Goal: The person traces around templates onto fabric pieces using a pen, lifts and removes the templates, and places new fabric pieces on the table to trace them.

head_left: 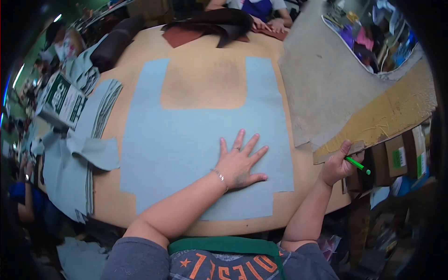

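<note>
A light-blue cut sheet (200, 140), probably fabric or leather, lies flat on the table, with a wide U-shaped notch on its far side and stepped near corners. My left hand (238, 163) rests on it, palm down with fingers spread. At the right, my right hand (337, 167) is closed on the near edge of a large worn cardboard template (326, 84), which is tilted up past the table's right side. A green pen (358, 165) sticks out of the same hand. The template has a curved cutout, and yellowed tape runs along its edge.
Stacked light-blue pieces (100, 112) lie along the left edge, beside a green-and-white box (63, 100) and a dark roll (116, 42). Dark brown and reddish material (210, 28) sits at the far edge, near another person's hands (275, 24). Boxes (396, 154) stand below right.
</note>
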### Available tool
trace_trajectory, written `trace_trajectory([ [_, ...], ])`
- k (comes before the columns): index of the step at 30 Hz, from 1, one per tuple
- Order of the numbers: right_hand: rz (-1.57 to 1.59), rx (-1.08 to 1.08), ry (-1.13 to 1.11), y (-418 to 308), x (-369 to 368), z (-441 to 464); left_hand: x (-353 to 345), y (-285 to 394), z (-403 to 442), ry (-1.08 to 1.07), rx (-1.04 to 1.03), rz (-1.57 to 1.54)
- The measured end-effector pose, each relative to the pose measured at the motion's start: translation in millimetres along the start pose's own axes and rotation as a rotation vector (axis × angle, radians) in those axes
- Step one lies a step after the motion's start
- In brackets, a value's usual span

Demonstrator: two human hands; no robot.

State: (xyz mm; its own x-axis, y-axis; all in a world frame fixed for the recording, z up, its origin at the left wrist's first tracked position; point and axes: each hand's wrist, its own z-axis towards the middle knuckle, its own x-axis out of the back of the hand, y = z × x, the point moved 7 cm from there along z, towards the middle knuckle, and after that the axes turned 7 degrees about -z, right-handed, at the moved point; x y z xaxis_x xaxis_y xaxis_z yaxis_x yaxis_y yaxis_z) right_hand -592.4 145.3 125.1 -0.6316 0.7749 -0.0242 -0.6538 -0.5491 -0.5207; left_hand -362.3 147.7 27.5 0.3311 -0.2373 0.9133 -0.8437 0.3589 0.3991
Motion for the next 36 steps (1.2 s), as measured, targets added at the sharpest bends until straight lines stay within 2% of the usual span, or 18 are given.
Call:
trace_trajectory([
  [10,-0.093,-0.034,0.086,-50,73,56,3,-6,1,0.01,0.011,-0.035],
  [12,-0.093,-0.041,0.179,-67,92,63,2,-4,0,0.137,-0.006,-0.116],
  [13,-0.11,-0.129,0.142,-60,106,68,1,-7,-4,0.199,-0.016,-0.15],
  [14,-0.131,-0.219,0.106,-54,120,71,7,-19,-11,0.324,0.004,-0.279],
  [16,0.091,-0.399,0.018,-54,130,72,17,-50,-26,0.572,0.039,-0.532],
  [18,0.31,-0.515,-0.059,-47,148,73,22,-117,-52,0.798,-0.006,-1.137],
  [19,0.312,-0.586,-0.103,-56,147,70,34,-148,-70,0.826,0.057,-1.195],
  [20,0.485,-0.663,-0.243,-44,146,64,47,-162,-92,0.766,0.237,-1.42],
  [22,0.851,-0.796,-0.517,-16,152,56,78,-175,-126,0.655,0.271,-1.647],
  [23,0.636,-0.772,-0.324,-29,139,44,90,-173,-139,0.515,0.173,-1.745],
  [24,0.508,-0.824,-0.39,27,152,34,102,-168,-149,0.368,0.069,-1.834],
  [26,0.558,-0.896,-0.465,43,120,2,122,-164,-171,0.426,0.07,-1.732],
  [27,0.58,-0.932,-0.502,49,103,-15,118,-177,-184,0.463,0.165,-1.72],
  [28,0.766,-1.015,-0.624,1,59,-35,116,-191,-197,0.501,0.258,-1.701],
  [30,0.537,-0.956,-0.623,12,30,-58,118,-190,-220,0.427,0.339,-1.417],
  [32,0.322,-0.839,-0.682,33,9,-86,107,-204,-232,0.531,0.349,-1.371],
  [34,0.234,-0.744,-0.869,14,-19,-97,93,-222,-242,0.628,0.356,-1.385],
  [36,0.077,-0.663,-0.928,14,-35,-100,85,-234,-243,0.715,0.363,-1.392],
])
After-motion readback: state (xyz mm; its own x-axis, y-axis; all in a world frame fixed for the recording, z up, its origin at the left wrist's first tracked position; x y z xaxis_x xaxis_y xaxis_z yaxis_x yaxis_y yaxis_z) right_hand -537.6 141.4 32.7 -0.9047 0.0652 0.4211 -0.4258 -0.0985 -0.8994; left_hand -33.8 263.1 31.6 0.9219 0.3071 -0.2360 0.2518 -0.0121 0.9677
